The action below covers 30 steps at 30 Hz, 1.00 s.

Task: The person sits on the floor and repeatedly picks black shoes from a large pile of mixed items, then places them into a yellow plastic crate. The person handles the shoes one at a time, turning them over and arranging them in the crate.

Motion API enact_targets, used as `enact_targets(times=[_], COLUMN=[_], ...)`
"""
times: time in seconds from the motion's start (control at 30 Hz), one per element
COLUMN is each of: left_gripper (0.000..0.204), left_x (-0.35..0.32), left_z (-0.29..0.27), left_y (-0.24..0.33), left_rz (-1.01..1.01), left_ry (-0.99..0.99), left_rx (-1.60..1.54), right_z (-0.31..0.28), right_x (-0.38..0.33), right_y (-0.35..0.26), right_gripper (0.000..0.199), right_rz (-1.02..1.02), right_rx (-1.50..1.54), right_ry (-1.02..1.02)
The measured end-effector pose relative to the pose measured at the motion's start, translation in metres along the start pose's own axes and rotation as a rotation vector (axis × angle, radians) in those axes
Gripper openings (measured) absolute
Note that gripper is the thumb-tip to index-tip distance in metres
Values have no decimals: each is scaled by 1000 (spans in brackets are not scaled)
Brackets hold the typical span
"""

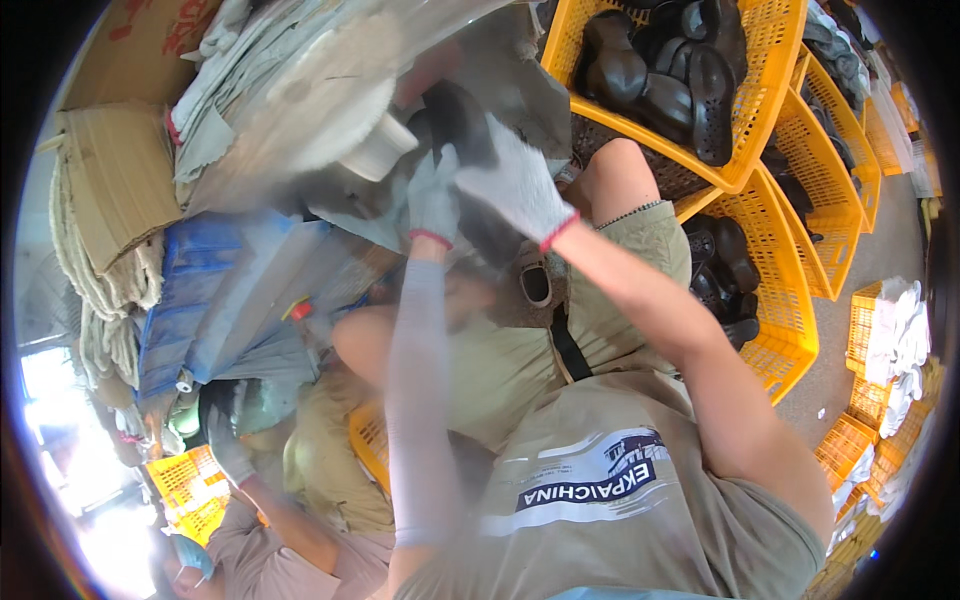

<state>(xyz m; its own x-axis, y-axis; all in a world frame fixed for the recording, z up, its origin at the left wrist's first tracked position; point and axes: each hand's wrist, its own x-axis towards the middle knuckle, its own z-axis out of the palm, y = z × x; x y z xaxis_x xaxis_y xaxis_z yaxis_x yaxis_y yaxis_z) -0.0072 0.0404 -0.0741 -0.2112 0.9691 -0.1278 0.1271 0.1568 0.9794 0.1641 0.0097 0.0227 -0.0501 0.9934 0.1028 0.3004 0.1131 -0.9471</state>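
Observation:
A long black shoe (458, 118), blurred in places, is held slantwise between my gloved hands. My right hand (518, 188), in a white knit glove with a red cuff, is closed round its middle. My left hand (434, 203), gloved the same way with a grey sleeve below it, presses its fingers against the shoe's left side. Just left of the shoe's upper end is a pale round buffing wheel (335, 98) with a white hub. I cannot make out whether shoe and wheel touch. The fingertips are partly hidden behind the shoe.
A yellow crate (752, 150) of dark glossy shoes stands at upper right, with another yellow crate (795, 345) below it. Grey cloths (215, 95) and cardboard (120, 165) are piled at left, above blue sheeting (195, 300). A co-worker's gloved hand (228, 455) shows at lower left.

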Motion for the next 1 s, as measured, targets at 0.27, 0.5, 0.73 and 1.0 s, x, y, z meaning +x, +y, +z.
enact_targets(times=[0.27, 0.5, 0.73, 1.0], left_gripper=[49, 42, 26, 30], left_x=[-40, -20, 54, -39], left_z=[14, 6, -7, 27], left_y=[61, -10, -77, -7], left_rz=[2, -359, -190, 81], left_ry=[-146, 49, 743, 466], left_rx=[46, -16, -91, -271], right_z=[-25, -44, 17, 14], right_x=[-63, -90, -56, -75], right_y=[29, -14, -41, -87], right_gripper=[100, 57, 47, 51], right_rz=[-79, -396, -290, -403], right_rx=[117, -757, -417, -636], right_ry=[49, -325, -203, -271])
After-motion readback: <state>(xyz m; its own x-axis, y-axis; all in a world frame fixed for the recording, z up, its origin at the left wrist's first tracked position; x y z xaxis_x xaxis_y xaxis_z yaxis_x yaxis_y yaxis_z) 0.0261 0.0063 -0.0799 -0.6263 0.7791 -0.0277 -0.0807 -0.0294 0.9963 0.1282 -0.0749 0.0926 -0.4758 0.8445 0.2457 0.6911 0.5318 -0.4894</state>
